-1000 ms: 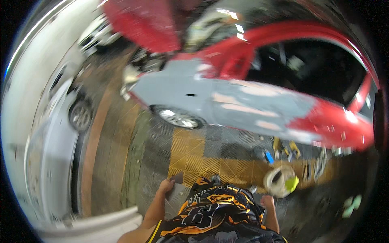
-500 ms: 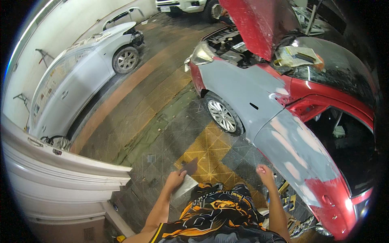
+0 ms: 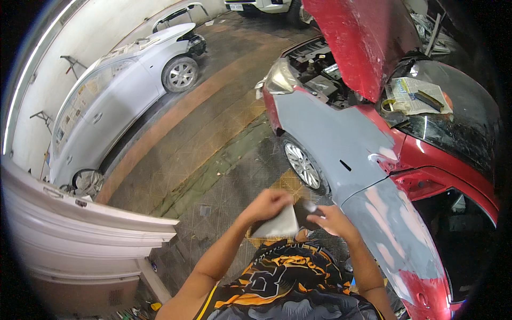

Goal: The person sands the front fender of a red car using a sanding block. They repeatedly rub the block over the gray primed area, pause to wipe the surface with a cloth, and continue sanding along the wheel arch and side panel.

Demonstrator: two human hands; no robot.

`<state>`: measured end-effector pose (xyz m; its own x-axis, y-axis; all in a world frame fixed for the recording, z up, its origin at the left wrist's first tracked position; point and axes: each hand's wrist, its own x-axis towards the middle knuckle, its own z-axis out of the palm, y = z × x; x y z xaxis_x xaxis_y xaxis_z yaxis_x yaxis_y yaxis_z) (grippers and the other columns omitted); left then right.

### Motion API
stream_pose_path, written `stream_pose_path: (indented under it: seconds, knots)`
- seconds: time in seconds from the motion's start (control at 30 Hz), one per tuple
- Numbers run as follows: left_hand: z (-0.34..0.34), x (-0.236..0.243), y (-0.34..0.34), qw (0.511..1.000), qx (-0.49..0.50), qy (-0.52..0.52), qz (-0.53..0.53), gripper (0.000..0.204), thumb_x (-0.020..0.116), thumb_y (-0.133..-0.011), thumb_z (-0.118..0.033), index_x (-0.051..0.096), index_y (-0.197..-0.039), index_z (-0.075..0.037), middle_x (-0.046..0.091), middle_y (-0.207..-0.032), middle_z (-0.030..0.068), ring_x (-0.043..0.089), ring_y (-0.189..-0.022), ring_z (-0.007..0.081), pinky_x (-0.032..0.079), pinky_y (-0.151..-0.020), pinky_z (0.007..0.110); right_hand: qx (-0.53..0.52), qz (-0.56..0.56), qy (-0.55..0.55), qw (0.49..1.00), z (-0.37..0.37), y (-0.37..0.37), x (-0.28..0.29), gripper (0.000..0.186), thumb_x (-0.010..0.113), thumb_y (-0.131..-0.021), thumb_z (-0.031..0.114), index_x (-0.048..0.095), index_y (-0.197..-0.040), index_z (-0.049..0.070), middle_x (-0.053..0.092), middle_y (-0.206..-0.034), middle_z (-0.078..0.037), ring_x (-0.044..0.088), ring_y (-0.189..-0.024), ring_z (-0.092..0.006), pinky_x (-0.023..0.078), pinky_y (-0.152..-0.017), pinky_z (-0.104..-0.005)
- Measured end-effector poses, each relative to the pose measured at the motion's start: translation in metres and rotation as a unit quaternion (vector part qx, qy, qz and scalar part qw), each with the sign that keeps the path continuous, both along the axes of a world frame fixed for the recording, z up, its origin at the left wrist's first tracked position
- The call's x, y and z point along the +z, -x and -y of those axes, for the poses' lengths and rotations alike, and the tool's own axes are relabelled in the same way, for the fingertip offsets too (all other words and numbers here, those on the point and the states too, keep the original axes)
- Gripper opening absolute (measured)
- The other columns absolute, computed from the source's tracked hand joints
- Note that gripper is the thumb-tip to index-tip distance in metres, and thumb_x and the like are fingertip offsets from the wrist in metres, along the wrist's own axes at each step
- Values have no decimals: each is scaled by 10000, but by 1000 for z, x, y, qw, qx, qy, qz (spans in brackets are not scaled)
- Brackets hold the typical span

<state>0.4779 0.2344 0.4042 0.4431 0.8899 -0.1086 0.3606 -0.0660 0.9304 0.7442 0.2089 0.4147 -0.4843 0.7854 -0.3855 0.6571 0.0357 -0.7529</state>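
Floor (image 3: 234, 168) of ribbed tiles, mostly dark grey, with a yellow patch near the person's feet. Red car (image 3: 341, 136) on the right: front fender and much of the front door in flat grey, the door also marked with pale pinkish streaks. Silver-white car (image 3: 120, 98) at upper left, close to the wall, paper over its side windows. White ridged structure (image 3: 96, 232) at lower left. Raised red hood (image 3: 357, 42) above the exposed engine bay. White vehicle (image 3: 269, 5) at the top edge, only partly in view. Black and orange jersey (image 3: 282, 280) on the person, lower centre. Spoked front wheel (image 3: 303, 164) under the grey fender. Newspaper (image 3: 413, 89) lying near the windscreen base.

Left hand (image 3: 268, 204): fingers curled closed, gripping a pale sheet (image 3: 278, 226) by its upper part; sheet hangs tilted in front of the jersey. Right hand (image 3: 332, 220): thumb and fingers pinching the right side of a dark sheet (image 3: 305, 213), just right of the pale one. Dark sheet slightly blurred; cannot tell whether left fingertips touch it. Long dark block (image 3: 429, 100) resting on the newspaper. Tape roll (image 3: 388, 105) at the newspaper's left edge.
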Motion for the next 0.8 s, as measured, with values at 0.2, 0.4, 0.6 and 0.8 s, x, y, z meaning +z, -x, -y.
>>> stream_pose_path:
  seconds: [0.2, 0.4, 0.6, 0.8]
  knots:
    - [-83, -50, -57, 945, 263, 123, 150, 315, 543, -1031, -299, 624, -991, 2, 589, -833, 3, 505, -798, 103, 446, -776, 266, -335, -361, 200, 847, -41, -2, -45, 473, 501, -1044, 389, 546, -1306, -2, 661, -1151, -78, 616, -998, -151, 483, -903, -311]
    - [-130, -49, -100, 938, 162, 237, 197, 250, 581, -1014, -276, 600, -1039, -28, 622, -926, 14, 545, -836, 89, 467, -766, 268, -379, -387, 149, 827, -75, 22, -65, 468, 451, -1066, 382, 497, -1351, 12, 605, -1226, -76, 545, -1110, -124, 451, -959, -300]
    - [-295, -70, -52, 980, 167, 69, 76, 217, 665, -952, -213, 617, -1023, -14, 633, -912, 33, 573, -791, 115, 489, -716, 275, -362, -288, 94, 882, -112, 12, -65, 417, 497, -1047, 323, 523, -1320, 10, 640, -1213, -107, 640, -1065, -186, 501, -901, -335]
    - [-520, -70, -28, 986, 159, -6, 41, 476, 782, -854, -239, 606, -1215, 16, 653, -1032, 80, 593, -940, 193, 467, -861, 318, -592, -239, 79, 766, -85, 49, -81, 368, 542, -1024, 281, 584, -1262, 4, 675, -1163, -98, 655, -1022, -175, 514, -884, -324]
